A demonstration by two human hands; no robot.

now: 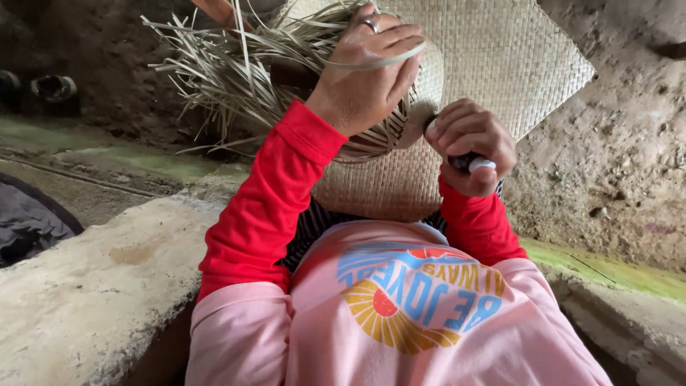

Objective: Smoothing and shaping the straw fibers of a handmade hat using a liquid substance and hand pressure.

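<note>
Quick count: two hands, left hand (368, 75) and right hand (471, 146). One woven mat (514, 64) behind them, one ring (371, 25) on the left, one dark-handled tool (471, 163) in the right, loose strips (214, 71) too many to count.

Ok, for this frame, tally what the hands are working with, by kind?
Woven mat: 1
Bundle of loose dry strips: 1
Dark-handled tool in the right hand: 1
Ring on the left hand: 1
Total: 4
</note>
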